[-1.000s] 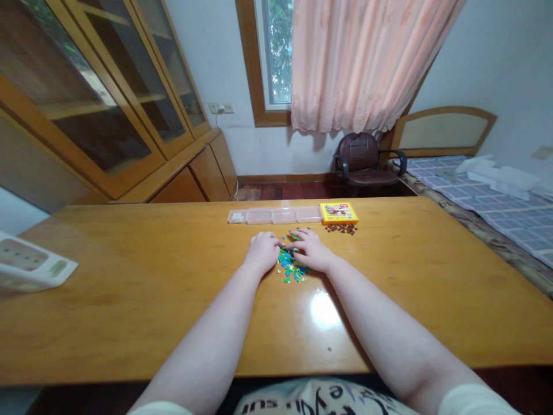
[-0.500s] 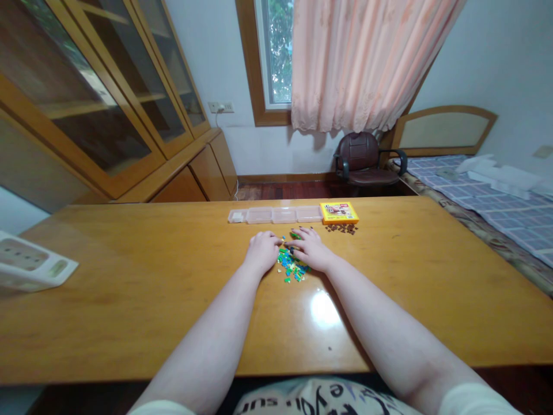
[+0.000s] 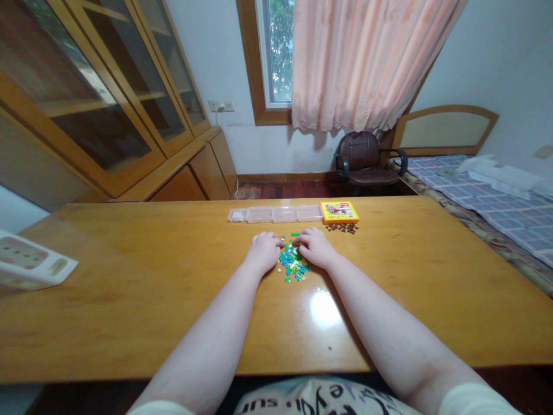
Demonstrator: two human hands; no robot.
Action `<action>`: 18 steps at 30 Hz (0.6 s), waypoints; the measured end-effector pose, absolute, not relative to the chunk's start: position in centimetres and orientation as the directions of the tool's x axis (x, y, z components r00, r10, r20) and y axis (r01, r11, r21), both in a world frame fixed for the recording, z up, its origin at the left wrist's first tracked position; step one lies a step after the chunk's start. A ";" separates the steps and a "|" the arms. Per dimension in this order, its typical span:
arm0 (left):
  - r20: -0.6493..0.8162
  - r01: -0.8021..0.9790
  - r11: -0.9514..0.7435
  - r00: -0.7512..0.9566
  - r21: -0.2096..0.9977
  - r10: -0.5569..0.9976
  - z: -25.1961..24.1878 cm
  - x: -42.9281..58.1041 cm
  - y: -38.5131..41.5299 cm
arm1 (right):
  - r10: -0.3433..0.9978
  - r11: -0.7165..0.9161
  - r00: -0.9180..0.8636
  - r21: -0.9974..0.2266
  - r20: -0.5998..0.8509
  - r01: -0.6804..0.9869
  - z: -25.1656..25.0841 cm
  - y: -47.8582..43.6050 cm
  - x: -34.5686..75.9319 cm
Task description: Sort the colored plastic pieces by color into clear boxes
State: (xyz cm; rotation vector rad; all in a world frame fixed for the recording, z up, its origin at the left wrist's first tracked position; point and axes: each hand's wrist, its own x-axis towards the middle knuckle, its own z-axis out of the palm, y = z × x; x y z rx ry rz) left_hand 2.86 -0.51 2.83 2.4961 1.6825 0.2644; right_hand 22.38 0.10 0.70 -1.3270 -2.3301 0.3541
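A pile of small toy building bricks (image 3: 294, 264) in green, blue, yellow and white lies loose on the wooden table (image 3: 181, 311). At its left edge rests my left hand (image 3: 263, 252), fingers bent together; whatever is between the fingertips is hidden. My right hand (image 3: 317, 248) reaches over the upper right of the pile, its bent fingers a little apart from the thumb, and I make out nothing held. A longer green brick (image 3: 295, 234) sits just beyond the right fingertips.
Behind the pile stands a row of clear plastic trays (image 3: 285, 215), with a yellow box (image 3: 340, 212) at its right end. Brown pieces (image 3: 342, 228) are scattered before the box. A white power strip (image 3: 34, 262) is at the left; a chair (image 3: 363, 155) stands beyond the table.
My right hand has drawn its spread fingers back and bent them, uncovering the green brick and more of the pile. My left hand has hardly moved.
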 end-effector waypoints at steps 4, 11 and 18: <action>0.082 0.900 -0.392 0.383 0.191 0.920 3.0 3.0 -0.6 | 0.853 0.522 -0.462 -0.407 0.242 0.750 0.6 0.1 22.4; 0.127 0.867 -0.464 0.447 0.182 0.886 2.7 2.9 -0.7 | 0.850 0.527 -0.462 -0.402 0.252 0.749 0.3 0.2 22.5; 0.080 0.873 -0.449 0.443 0.188 0.893 2.5 3.1 -0.6 | 0.783 0.620 -0.558 -0.405 0.273 0.672 0.3 0.1 22.4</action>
